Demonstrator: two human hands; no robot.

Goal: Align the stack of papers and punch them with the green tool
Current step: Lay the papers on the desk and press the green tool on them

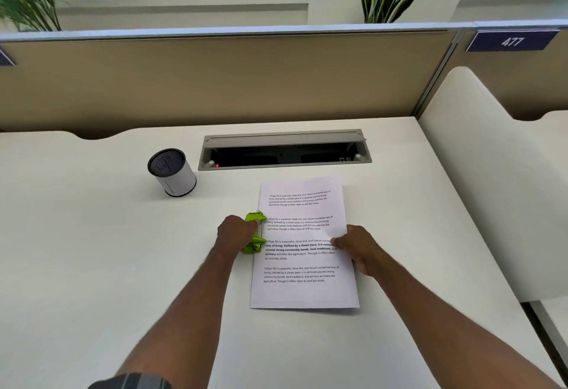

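A stack of white printed papers (302, 265) lies flat on the white desk (92, 250), its edges roughly squared. The green punch (255, 232) sits against the middle of the stack's left edge, with that edge inside its slot. My left hand (236, 235) is closed over the punch from the left and hides most of its handle. My right hand (356, 247) rests on the stack's right edge, thumb on top of the sheets and fingers curled at the side.
A white cylindrical mesh-topped cup (171, 172) stands at the back left. An open grey cable tray (284, 150) is set into the desk behind the papers. A tan partition (215, 81) closes the back; a white curved divider (491, 173) bounds the right side.
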